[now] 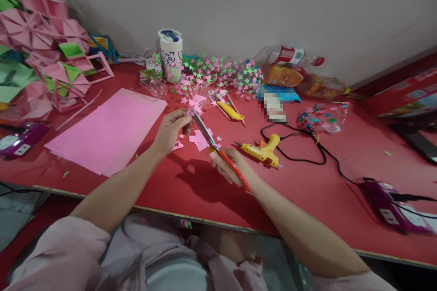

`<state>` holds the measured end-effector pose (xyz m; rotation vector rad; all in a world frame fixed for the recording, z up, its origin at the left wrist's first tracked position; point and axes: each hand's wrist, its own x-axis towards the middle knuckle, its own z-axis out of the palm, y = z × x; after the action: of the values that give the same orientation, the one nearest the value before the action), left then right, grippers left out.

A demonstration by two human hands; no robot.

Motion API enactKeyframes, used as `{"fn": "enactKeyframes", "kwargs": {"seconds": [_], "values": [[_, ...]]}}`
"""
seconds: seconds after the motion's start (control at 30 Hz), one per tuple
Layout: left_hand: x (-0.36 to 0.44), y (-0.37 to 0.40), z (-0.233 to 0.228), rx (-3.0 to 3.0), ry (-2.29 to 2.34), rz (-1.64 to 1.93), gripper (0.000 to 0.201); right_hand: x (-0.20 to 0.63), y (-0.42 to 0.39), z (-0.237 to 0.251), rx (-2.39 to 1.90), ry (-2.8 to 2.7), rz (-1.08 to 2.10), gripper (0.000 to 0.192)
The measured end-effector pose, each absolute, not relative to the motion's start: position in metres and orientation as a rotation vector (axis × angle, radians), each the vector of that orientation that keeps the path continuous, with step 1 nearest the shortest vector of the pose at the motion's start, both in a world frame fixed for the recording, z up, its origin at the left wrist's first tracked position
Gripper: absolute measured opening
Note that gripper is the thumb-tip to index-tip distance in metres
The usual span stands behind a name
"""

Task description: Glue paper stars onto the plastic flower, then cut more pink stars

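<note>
My right hand [229, 166] grips red-handled scissors [218, 150] whose blades point up and left. Their tips meet a small pink paper piece [194, 107] that my left hand [171, 129] pinches between thumb and fingers, just above the red table [191, 191]. Under the blades lie several pink paper scraps [199, 139] and tiny cut stars. A large pink paper sheet [109, 129] lies flat to the left of my left hand.
A yellow glue gun [262, 150] with a black cord lies right of the scissors. Piles of pink and green stars [218, 75], a white cup [170, 54], a yellow cutter [230, 110], bottles and purple power strips [389, 200] surround the spot. Folded pink paper shapes [44, 41] are stacked far left.
</note>
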<state>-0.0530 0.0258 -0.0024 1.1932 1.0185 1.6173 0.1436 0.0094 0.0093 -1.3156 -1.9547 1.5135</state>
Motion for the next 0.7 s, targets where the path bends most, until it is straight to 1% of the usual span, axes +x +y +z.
{"fn": "enactKeyframes", "kwargs": {"seconds": [0.3,0.7], "values": [[-0.0537,0.026,-0.0019,1.178,0.978,1.631,0.019,0.1423,0.0086,0.0101,-1.338,-1.903,1.545,0.044],[-0.054,0.0247,0.0027,1.111,0.968,1.618,0.018,0.143,0.009,0.0105,-1.32,-1.911,1.536,0.048]]}}
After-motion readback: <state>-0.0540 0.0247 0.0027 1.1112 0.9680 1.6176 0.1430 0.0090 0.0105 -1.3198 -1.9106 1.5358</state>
